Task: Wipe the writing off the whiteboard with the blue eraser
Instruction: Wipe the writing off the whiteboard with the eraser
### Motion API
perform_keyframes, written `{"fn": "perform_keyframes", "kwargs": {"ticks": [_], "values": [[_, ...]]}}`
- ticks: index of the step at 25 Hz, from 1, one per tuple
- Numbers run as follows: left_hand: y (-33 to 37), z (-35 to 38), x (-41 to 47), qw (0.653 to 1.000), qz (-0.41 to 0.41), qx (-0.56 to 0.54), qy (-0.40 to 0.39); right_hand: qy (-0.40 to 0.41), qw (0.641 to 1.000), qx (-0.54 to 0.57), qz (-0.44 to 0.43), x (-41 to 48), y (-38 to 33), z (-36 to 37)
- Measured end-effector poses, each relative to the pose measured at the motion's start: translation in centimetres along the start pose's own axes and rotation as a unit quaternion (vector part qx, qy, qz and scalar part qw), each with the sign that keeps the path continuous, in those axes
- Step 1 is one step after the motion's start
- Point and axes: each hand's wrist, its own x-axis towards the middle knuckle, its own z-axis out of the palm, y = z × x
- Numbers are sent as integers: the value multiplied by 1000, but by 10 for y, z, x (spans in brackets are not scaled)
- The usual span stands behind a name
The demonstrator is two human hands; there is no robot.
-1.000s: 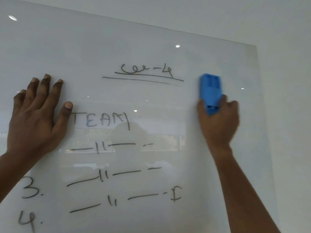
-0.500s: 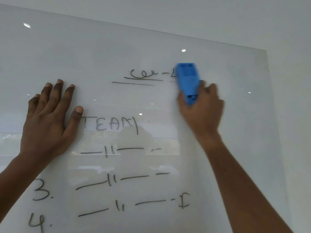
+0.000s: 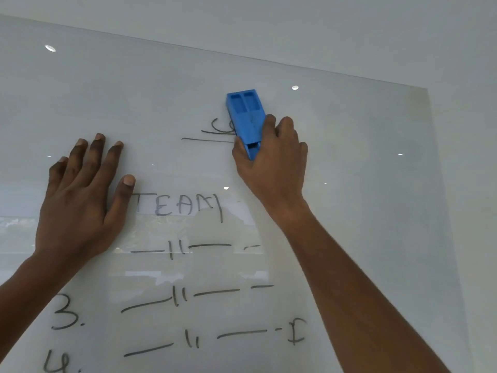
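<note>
A glossy whiteboard (image 3: 363,184) fills the view. My right hand (image 3: 274,162) grips the blue eraser (image 3: 246,117) and presses it upright against the board, over the right part of the underlined heading (image 3: 215,133). Only the heading's left end and underline show beside the eraser. My left hand (image 3: 83,195) lies flat on the board with fingers spread, left of the word TEAM (image 3: 180,207). Below are rows of dashes and ditto marks (image 3: 188,247), and the numbers 3 (image 3: 66,313) and 4 (image 3: 56,363).
The board's top edge (image 3: 269,59) runs slanting across the upper view, its right edge (image 3: 435,184) stands at the right. Beyond both is plain white wall (image 3: 470,130). Ceiling lights reflect as small bright spots on the board.
My right hand has carried the eraser leftward from the blank area onto the heading, and the heading's right part no longer shows. My left hand has stayed flat on the board.
</note>
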Motion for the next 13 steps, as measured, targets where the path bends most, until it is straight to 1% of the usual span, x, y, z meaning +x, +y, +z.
{"fn": "perform_keyframes", "kwargs": {"ticks": [1, 2, 3, 5, 7, 8, 9, 10, 11, 12, 13], "values": [[-1, 0, 0, 1000, 2, 0, -4, 2, 1000, -13, -28, 1, 5, -2], [-1, -1, 0, 1000, 3, -1, -5, 6, 999, -29, -28, 3, 18, -4], [-1, -1, 0, 1000, 4, -2, -2, 7, 999, -45, 6, 6, 37, -8], [1, -1, 0, 1000, 4, -5, 13, 17, 985, -78, 154, 10, 80, -18], [4, 0, -1, 1000, 6, -1, 28, 39, 951, -79, 297, 12, 114, -31], [6, 1, 0, 999, 6, 2, 31, 46, 935, -66, 345, 14, 119, -33], [6, 1, 0, 999, 7, 4, 32, 51, 926, -52, 372, 17, 116, -31], [6, 1, 0, 1000, 6, 4, 30, 49, 924, -44, 377, 20, 105, -27], [6, 1, 0, 1000, 6, 3, 29, 41, 933, -41, 355, 22, 88, -23], [6, 0, 0, 1000, 5, 3, 28, 30, 951, -38, 304, 19, 66, -18], [6, 1, -1, 1000, 3, 3, 28, 24, 974, -27, 225, 13, 42, -11]]}}
